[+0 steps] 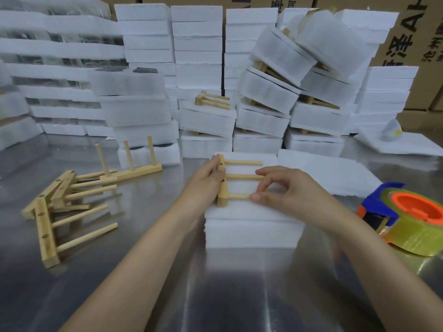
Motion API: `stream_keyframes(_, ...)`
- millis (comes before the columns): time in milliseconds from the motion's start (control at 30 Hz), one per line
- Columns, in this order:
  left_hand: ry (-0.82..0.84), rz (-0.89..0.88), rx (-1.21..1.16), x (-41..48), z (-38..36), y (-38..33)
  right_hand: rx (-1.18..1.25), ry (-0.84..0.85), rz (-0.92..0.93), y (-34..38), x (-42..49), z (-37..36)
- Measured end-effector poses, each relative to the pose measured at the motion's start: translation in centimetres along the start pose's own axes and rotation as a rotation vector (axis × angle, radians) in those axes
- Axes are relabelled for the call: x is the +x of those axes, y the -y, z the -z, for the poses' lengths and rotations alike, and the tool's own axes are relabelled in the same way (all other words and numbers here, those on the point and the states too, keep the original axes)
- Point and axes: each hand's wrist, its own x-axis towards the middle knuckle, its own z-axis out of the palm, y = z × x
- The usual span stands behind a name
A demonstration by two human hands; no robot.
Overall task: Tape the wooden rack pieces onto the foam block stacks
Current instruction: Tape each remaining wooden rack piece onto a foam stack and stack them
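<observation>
Lying flat on top of the foam block stack [251, 231] at mid-table, the wooden rack piece [223, 196] points its three dowels to the right. The left hand [206, 182] grasps its base bar, and the right hand [287, 188] pinches the tip of the nearest dowel. A tape dispenser [412, 219] sits just right of the stack, and spare racks [60, 200] lie well to the left on the metal table [143, 271].

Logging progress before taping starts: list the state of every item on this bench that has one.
Rack, lying flat on the foam stack, no tape visible on it.
Foam stack, on the table, rack on top.
Left hand, grips the rack's bar.
Right hand, pinches the rack's pegs.
Tape dispenser, lying at right, untouched.
Loose racks, piled at left.
Upright rack, standing pegs up.
Rear foam piles, leaning.
</observation>
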Motion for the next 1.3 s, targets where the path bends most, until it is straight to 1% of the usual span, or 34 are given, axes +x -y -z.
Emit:
stream_keyframes(100, 0.034, 0.053, -0.044, -0.1, -0.2, 0.2, -0.035, -0.016, 0.011, -0.1, 0.1, -0.3)
stream_keyframes(200, -0.006, 0.06, -0.057, -0.5, -0.5, -0.1, -0.105, -0.018, 0.038, -0.2, 0.2, -0.5)
stream_keyframes(300, -0.06, 0.143, -0.067, -0.5, -0.7, 0.1, -0.195, 0.024, 0.061, -0.1, 0.1, -0.8)
stream_keyframes(400, -0.05, 0.227, -0.051, -0.6, -0.8, 0.0, -0.239, 0.045, 0.066, -0.1, 0.1, -1.1)
stream_keyframes(467, -0.049, 0.251, -0.046, -0.7, -0.9, 0.0, -0.226, 0.046, 0.054, -0.1, 0.1, -1.0)
stream_keyframes(533, -0.059, 0.279, -0.042, -0.5, -0.9, 0.0, -0.118, -0.019, 0.015, -0.2, 0.1, -1.0)
stream_keyframes(633, -0.098, 0.321, -0.072, -0.3, -0.6, -0.2, 0.091, -0.246, -0.065, -0.4, 0.4, -0.9)
stream_keyframes(667, -0.111, 0.335, -0.068, -0.3, -0.5, -0.2, 0.121, -0.277, -0.102, -0.6, 0.7, -0.8)
stream_keyframes(700, -0.121, 0.34, -0.061, -0.3, -0.5, -0.2, 0.148, -0.271, -0.152, -0.8, 0.8, -0.7)
stream_keyframes(767, -0.13, 0.339, -0.061, -0.4, -0.6, -0.2, 0.2, -0.194, -0.256, -1.2, 1.0, -0.8)
stream_keyframes(833, -0.126, 0.338, -0.056, -0.5, -0.8, -0.2, 0.243, -0.141, -0.314, -1.3, 1.0, -1.0)
stream_keyframes(900, -0.127, 0.332, -0.028, -0.4, -1.0, -0.2, 0.249, -0.137, -0.348, -1.2, 0.9, -1.2)
stream_keyframes(1033, -0.134, 0.307, 0.014, -0.5, -1.2, -0.2, 0.192, -0.101, -0.351, -0.9, 0.9, -1.2)
stream_keyframes(1167, -0.146, 0.275, 0.081, -0.8, -1.4, -0.3, 0.175, -0.104, -0.353, -1.1, 0.8, -1.1)
stream_keyframes(1300, -0.163, 0.283, 0.053, -0.8, -1.3, -0.6, 0.132, -0.096, -0.341, -1.3, 1.0, -1.3)
